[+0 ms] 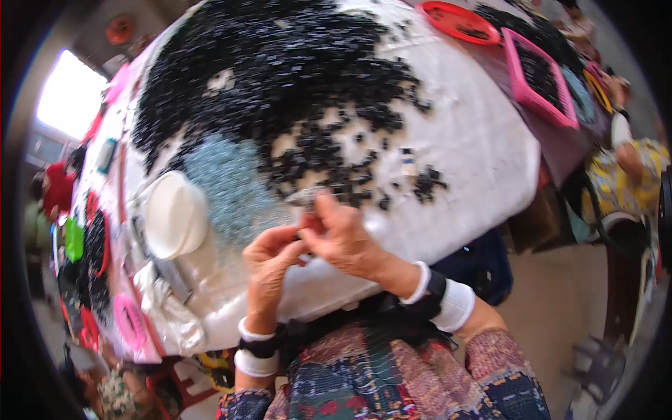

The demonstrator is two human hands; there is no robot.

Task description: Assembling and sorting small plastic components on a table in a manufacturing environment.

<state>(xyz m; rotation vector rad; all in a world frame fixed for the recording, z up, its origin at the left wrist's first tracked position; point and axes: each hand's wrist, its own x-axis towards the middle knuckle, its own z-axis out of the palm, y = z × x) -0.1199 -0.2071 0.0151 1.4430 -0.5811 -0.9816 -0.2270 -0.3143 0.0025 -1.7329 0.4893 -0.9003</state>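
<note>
Holding left hand (pixel 269 259) and right hand (pixel 341 236) close together over the near edge of a white cloth-covered tabletop (pixel 483 147); with the fingertips of each grip drawn in, nearly meeting; cannot tell, for blur, whether clamped on anything. At twelve o'clock, just by the right fingertips, a small greyish lump (pixel 306 197); cannot tell whether pinched or lying loose.

To judge by the layout, much left to handle: from eleven to one o'clock, a broad spread of small shiny black pieces (pixel 273 70), thick beyond, scattered nearer in; at ten o'clock, a heap of tiny pale-blue pieces (pixel 227 185); at two o'clock, a small outlying black cluster (pixel 428 183).

Of anything done, no clear sign; at nine o'clock, a round white bowl (pixel 176 215), contents not readable; farther off at two o'clock, a pink rectangular plastic basket (pixel 513 70) with black pieces inside.
</note>
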